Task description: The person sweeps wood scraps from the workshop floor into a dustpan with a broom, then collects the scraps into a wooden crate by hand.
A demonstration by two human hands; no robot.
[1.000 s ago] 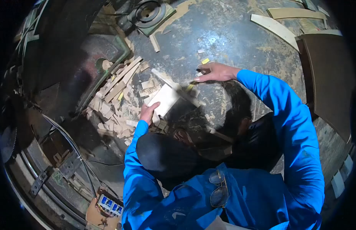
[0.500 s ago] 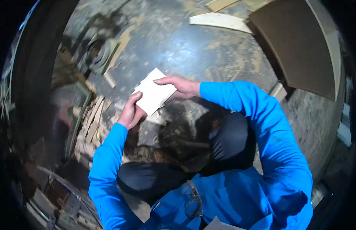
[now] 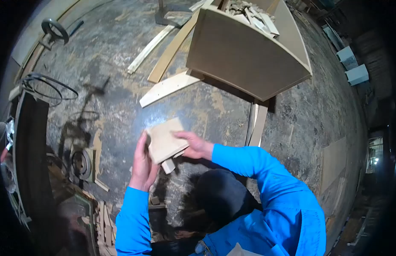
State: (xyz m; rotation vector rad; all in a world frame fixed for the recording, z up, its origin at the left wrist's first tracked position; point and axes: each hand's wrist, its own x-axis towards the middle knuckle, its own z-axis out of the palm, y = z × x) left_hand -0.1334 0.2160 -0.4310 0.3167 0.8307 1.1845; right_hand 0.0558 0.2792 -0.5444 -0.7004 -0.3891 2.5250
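A small stack of pale wood pieces [image 3: 166, 140] is held between my two hands above the floor. My left hand [image 3: 142, 164] grips its left side, with the fingers partly hidden. On the right side, my right hand [image 3: 193, 145] has its thumb on top and its fingers underneath. A smaller block [image 3: 168, 166] pokes out below the stack's lower edge. Beyond the stack, a long pale board [image 3: 168, 88] lies on the stained floor.
A large brown box [image 3: 249, 53] holding wood scraps [image 3: 260, 21] stands at the upper right. Long strips [image 3: 174, 49] lie left of it. A black cable [image 3: 48, 85] and a handwheel [image 3: 55, 30] are at the left. More offcuts [image 3: 105, 226] lie at the lower left.
The view has shifted up and to the right, bringing the whole box and its scraps into sight. The held stack is turned and tilted differently, and the smaller block now sticks out more clearly beneath it.
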